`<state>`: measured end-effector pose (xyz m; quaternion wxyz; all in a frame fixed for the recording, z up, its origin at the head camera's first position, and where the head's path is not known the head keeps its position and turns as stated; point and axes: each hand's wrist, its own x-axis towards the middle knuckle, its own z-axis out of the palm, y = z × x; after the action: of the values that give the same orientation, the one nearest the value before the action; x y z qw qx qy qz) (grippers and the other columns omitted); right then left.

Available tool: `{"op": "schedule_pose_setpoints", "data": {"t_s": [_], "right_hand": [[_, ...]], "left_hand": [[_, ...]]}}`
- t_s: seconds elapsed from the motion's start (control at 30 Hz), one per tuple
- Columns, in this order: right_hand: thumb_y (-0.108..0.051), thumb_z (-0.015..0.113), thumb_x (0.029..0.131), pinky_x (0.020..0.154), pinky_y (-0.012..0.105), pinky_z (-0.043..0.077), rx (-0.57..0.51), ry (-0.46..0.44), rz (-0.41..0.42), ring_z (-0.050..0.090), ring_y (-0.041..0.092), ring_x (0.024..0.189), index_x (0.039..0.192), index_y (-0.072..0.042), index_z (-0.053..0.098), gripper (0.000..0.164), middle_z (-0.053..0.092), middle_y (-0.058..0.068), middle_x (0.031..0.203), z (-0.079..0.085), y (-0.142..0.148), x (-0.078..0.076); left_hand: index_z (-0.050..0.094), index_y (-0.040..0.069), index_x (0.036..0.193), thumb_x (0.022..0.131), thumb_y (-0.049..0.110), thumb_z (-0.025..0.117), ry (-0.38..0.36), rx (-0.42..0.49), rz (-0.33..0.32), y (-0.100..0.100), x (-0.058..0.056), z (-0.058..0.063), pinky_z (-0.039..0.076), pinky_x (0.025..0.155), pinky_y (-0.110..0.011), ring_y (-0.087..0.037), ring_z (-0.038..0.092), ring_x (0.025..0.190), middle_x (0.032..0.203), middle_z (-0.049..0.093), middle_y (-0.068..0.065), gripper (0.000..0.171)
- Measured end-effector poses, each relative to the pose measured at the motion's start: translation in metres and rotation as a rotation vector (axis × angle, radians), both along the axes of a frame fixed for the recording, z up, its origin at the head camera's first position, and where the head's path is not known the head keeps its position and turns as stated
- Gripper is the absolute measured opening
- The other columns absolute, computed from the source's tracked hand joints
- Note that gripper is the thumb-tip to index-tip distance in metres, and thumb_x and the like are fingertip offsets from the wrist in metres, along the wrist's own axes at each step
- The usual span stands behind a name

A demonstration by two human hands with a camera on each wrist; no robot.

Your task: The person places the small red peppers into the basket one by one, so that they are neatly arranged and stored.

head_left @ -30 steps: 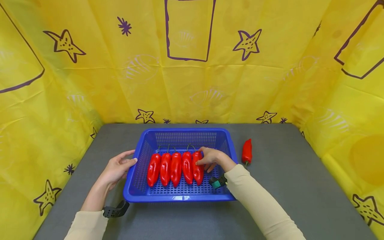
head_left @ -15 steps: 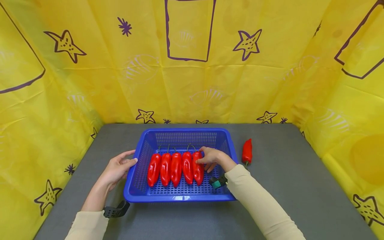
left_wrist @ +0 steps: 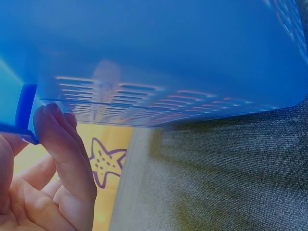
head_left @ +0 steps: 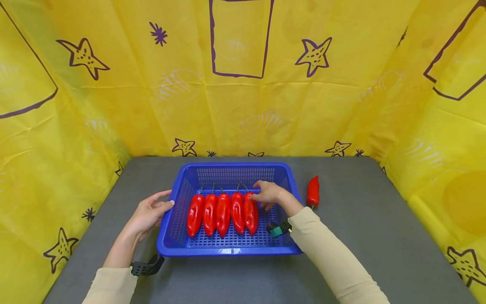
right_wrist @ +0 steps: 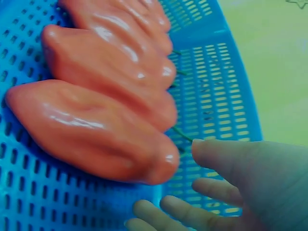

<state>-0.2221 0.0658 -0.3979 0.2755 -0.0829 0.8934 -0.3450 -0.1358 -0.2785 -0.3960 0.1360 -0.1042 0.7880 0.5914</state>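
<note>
A blue perforated plastic basket [head_left: 228, 251] stands in front of me. Several shiny red peppers [head_left: 223, 215] with green stems lie side by side inside it, stems toward the back. My left hand [head_left: 149, 214] grips the basket's left rim, thumb on top; in the left wrist view its fingers [left_wrist: 67, 159] curl up under the rim. My right hand [head_left: 270, 193] hovers inside the basket at the stem end of the rightmost pepper [head_left: 251, 215]. In the right wrist view that pepper [right_wrist: 96, 132] lies on the basket floor, with the spread fingers apart from it and holding nothing.
One more red pepper [head_left: 313, 192] lies on the grey table [head_left: 364, 236] to the right of the basket, its stem toward me. Yellow patterned cloth [head_left: 243, 109] encloses the table at the back and both sides.
My right hand has released the rightmost pepper and moved slightly up and back, away from it. The left hand, the basket and the peppers stay where they were.
</note>
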Motion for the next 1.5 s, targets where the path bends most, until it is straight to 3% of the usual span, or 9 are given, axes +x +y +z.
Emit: {"op": "schedule_pose_setpoints", "data": {"t_s": [0.13,0.27,0.47,0.77,1.17,1.5], "right_hand": [[-0.020,0.060,0.088,0.062,0.039,0.057,0.009,0.069,0.047,0.065,0.033,0.077,0.130,-0.002,0.044,0.049,0.061,0.015,0.090,0.009,0.004,-0.002],[-0.022,0.060,0.088,0.060,0.034,0.056,0.007,0.166,0.080,0.065,0.032,0.070,0.128,-0.001,0.047,0.047,0.063,0.013,0.093,0.019,0.009,-0.003],[-0.024,0.061,0.088,0.057,0.025,0.052,0.008,0.311,0.106,0.060,0.016,0.054,0.123,0.000,0.051,0.043,0.065,0.014,0.101,0.028,0.014,-0.003],[-0.024,0.061,0.088,0.073,0.033,0.052,-0.007,0.431,0.119,0.063,0.021,0.084,0.122,-0.005,0.055,0.039,0.065,0.011,0.104,0.042,0.025,0.000],[-0.024,0.060,0.089,0.084,0.042,0.050,-0.103,0.497,0.084,0.060,0.029,0.101,0.125,-0.008,0.052,0.040,0.061,0.015,0.116,0.055,0.048,0.003],[-0.022,0.060,0.089,0.085,0.044,0.050,-0.164,0.547,0.016,0.058,0.030,0.107,0.128,-0.011,0.050,0.041,0.058,0.012,0.123,0.053,0.075,0.000]], "left_hand": [[0.030,0.009,0.142,0.089,0.032,0.060,0.000,-0.003,0.004,0.000,0.000,0.000,0.056,0.069,-0.042,-0.026,0.068,0.078,0.094,0.066,-0.011,0.065],[0.030,0.009,0.142,0.089,0.032,0.060,0.000,-0.003,0.005,0.000,0.000,0.000,0.056,0.069,-0.042,-0.026,0.068,0.078,0.094,0.066,-0.011,0.065],[0.031,0.009,0.142,0.089,0.032,0.060,0.000,-0.005,0.005,0.000,0.000,0.000,0.056,0.069,-0.042,-0.026,0.068,0.078,0.093,0.066,-0.011,0.065],[0.028,0.008,0.143,0.091,0.028,0.058,0.006,0.039,-0.022,-0.002,-0.002,0.001,0.056,0.068,-0.043,-0.025,0.069,0.078,0.095,0.066,-0.010,0.063],[0.029,0.008,0.142,0.091,0.029,0.059,0.012,0.025,-0.020,-0.001,-0.001,0.001,0.056,0.069,-0.042,-0.025,0.068,0.079,0.094,0.066,-0.011,0.063],[0.030,0.008,0.142,0.090,0.031,0.060,0.010,0.018,-0.018,-0.001,-0.001,0.001,0.056,0.069,-0.042,-0.026,0.069,0.079,0.095,0.066,-0.011,0.064]]}}
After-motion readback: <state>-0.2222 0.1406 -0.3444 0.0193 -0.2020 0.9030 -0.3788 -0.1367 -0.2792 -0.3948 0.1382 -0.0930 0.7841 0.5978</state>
